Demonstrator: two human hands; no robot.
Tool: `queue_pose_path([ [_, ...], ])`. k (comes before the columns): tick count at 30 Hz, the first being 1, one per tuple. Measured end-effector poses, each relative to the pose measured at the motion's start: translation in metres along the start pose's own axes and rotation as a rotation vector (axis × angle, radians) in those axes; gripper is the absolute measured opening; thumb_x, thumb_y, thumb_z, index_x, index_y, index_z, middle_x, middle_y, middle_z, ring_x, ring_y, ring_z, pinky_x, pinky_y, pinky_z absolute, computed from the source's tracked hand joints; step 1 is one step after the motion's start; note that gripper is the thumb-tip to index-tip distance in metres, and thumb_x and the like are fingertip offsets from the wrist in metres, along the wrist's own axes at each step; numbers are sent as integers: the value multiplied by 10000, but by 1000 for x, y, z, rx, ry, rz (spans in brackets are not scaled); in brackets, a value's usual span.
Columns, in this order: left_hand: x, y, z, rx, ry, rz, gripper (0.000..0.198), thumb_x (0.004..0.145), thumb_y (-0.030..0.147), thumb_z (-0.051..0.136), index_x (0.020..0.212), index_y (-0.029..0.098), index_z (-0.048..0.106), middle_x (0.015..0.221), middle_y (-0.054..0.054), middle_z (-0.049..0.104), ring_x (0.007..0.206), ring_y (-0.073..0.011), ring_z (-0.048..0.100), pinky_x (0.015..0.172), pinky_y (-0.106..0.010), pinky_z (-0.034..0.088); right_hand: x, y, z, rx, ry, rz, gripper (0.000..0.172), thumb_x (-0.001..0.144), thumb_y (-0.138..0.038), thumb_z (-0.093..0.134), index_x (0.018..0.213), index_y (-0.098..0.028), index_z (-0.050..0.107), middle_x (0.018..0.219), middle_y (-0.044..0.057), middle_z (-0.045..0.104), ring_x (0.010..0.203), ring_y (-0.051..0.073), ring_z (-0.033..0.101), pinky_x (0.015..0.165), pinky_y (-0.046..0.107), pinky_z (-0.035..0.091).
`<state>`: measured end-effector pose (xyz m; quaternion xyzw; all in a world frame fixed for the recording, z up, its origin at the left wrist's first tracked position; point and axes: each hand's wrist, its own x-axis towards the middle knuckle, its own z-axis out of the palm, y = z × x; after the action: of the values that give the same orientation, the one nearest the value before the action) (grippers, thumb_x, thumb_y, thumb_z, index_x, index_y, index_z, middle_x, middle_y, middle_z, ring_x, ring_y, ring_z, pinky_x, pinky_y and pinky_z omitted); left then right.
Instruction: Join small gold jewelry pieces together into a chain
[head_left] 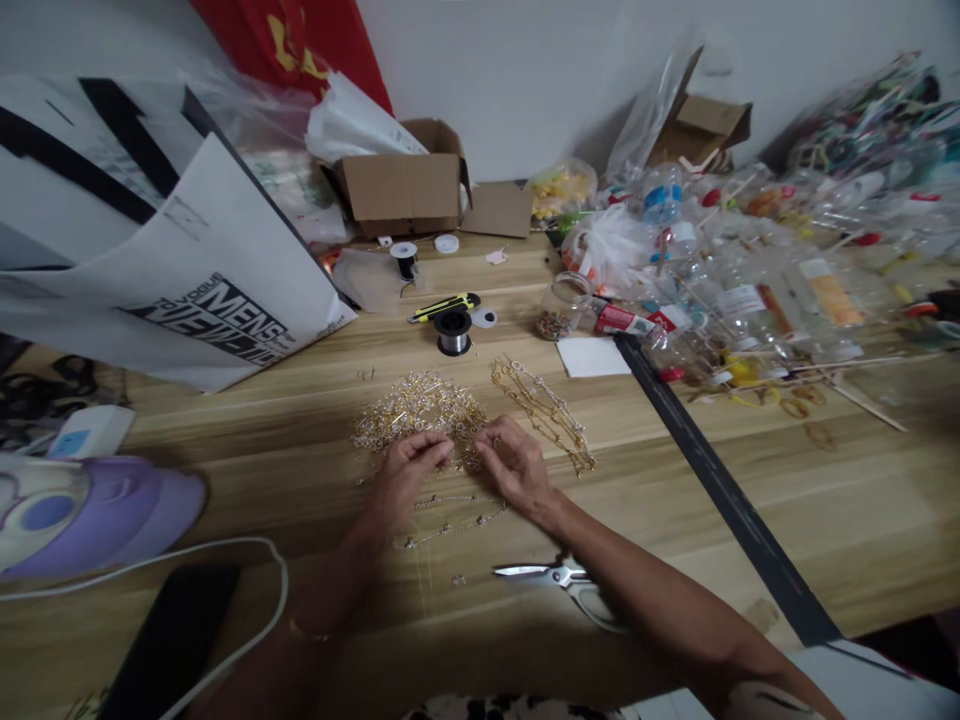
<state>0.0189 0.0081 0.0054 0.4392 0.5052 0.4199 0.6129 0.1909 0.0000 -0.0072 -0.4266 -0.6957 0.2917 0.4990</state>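
My left hand (409, 475) and my right hand (517, 465) face each other a short gap apart at the near edge of a pile of small gold and silver links (420, 405). Both have thumb and fingers pinched; whatever lies between the fingertips is too small to make out. Just below them, two strands of thin beaded chain (461, 525) lie on the wooden table. Several gold and silver chains (544, 410) are laid out to the right of the pile. Open-bladed scissors (559, 575) lie partly under my right forearm. A few tiny pieces (458, 580) rest left of the blades.
Behind the pile are a wire spool (454, 332), a yellow-black utility knife (444, 307) and a thread spool (405, 261). A glass jar (564, 305) and many plastic bottles (750, 270) crowd the right. A white bag (187, 270), purple device (112, 510) and dark phone (172, 640) stand left.
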Motion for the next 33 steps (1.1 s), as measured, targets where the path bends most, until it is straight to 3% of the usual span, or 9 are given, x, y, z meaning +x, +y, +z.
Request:
queue_pose_path([
  [6, 0, -8, 1, -94, -107, -41, 218, 701, 321, 687, 620, 140, 598, 588, 15, 539, 601, -112, 477, 627, -237, 392, -3, 1, 1, -79, -44, -137, 77, 878, -186, 493, 842, -193, 560, 775, 46, 582, 736, 172, 530, 671, 301, 437],
  [13, 1, -11, 1, -169, -132, -72, 250, 649, 340, 733, 614, 133, 597, 585, 11, 541, 598, -112, 475, 622, -245, 393, -3, 1, 1, -149, -67, -237, 83, 889, -178, 476, 873, -195, 556, 807, 56, 597, 745, 172, 531, 682, 305, 438],
  [33, 3, -15, -2, -315, -175, -103, 173, 619, 249, 761, 646, 119, 651, 610, -14, 613, 622, -116, 533, 646, -259, 425, -5, 4, 1, -202, -85, -279, 75, 881, -171, 487, 879, -199, 556, 797, 54, 589, 740, 175, 525, 681, 309, 431],
])
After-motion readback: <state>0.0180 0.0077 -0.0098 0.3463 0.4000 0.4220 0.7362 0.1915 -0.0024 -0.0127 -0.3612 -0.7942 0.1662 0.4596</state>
